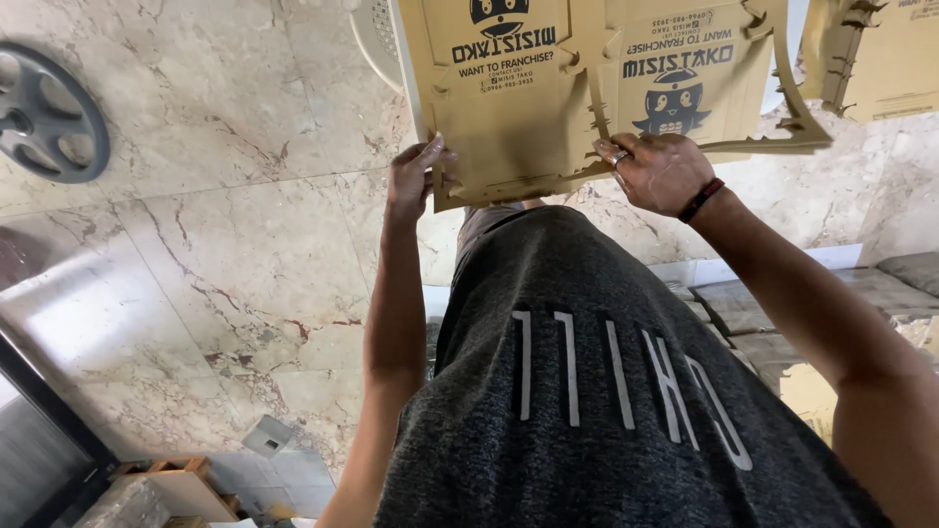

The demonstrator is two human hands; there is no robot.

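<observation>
Where both hands grip: flat cardboard box blank (548,98), left hand (411,176), right hand (660,171).

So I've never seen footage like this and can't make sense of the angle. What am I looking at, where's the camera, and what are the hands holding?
The camera sits on a person's head and looks straight down their body, so you see their dark grey printed T-shirt and both bare arms reaching forward. There is no machine here, only hands. The left hand and the right hand, which wears a ring and a dark wristband, each grip the near edge of a flat die-cut brown cardboard box blank printed with a cartoon figure. Below lies a marble-patterned tile floor. A grey round fan base sits at the left, and more cardboard shows at the top right.
</observation>
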